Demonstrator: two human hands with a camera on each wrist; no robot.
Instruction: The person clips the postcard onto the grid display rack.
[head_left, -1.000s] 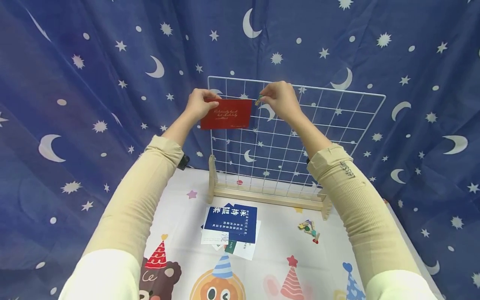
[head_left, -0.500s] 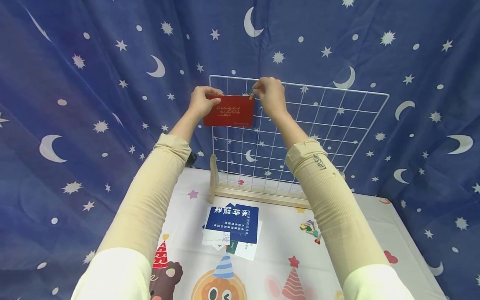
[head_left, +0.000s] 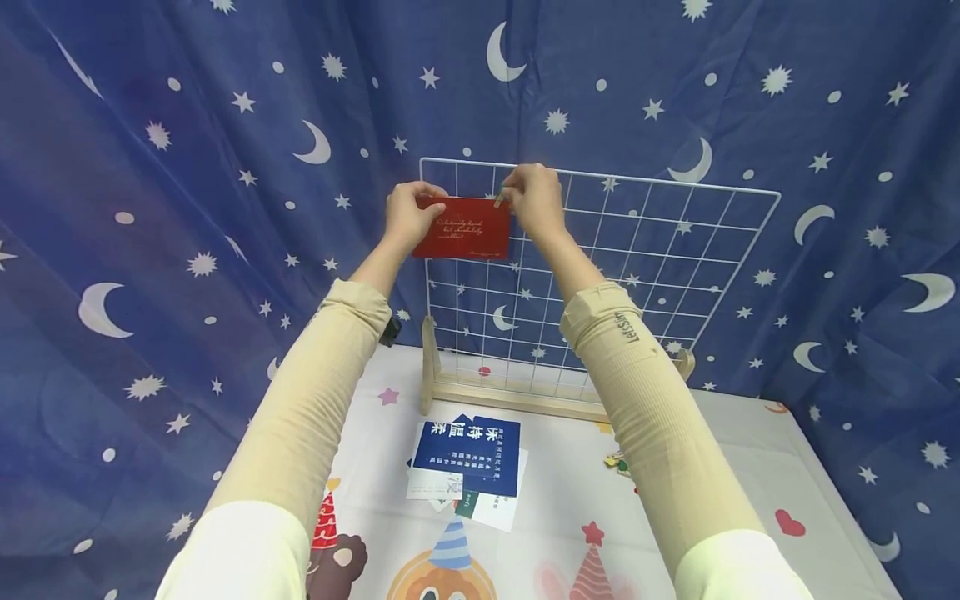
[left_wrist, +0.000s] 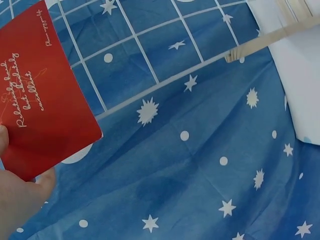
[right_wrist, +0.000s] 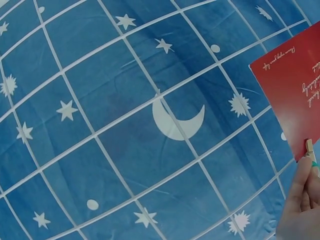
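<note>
A red card [head_left: 465, 229] with pale script lies against the upper left of a white wire grid [head_left: 637, 250]. My left hand [head_left: 411, 212] pinches the card's upper left corner, thumb in front; the left wrist view shows fingertips behind the card too. At the upper right corner, my right hand [head_left: 536, 200] pinches a small wooden clothespin [head_left: 500, 197]. In the right wrist view the clothespin [right_wrist: 309, 148] sits over the card's edge, a green bit showing by the fingers. Whether it also grips a grid wire is hidden.
Wooden feet and a bar [head_left: 525, 398] hold the grid upright on a table with a cartoon-printed cloth [head_left: 562, 467]. Blue and white cards [head_left: 468, 454] lie stacked in front. More small clothespins [head_left: 617, 463] lie partly behind the right forearm. A starry blue curtain [head_left: 225, 167] hangs behind.
My right hand has moved left with the clothespin, from beside the card onto its upper right corner. The left hand and card have shifted slightly right.
</note>
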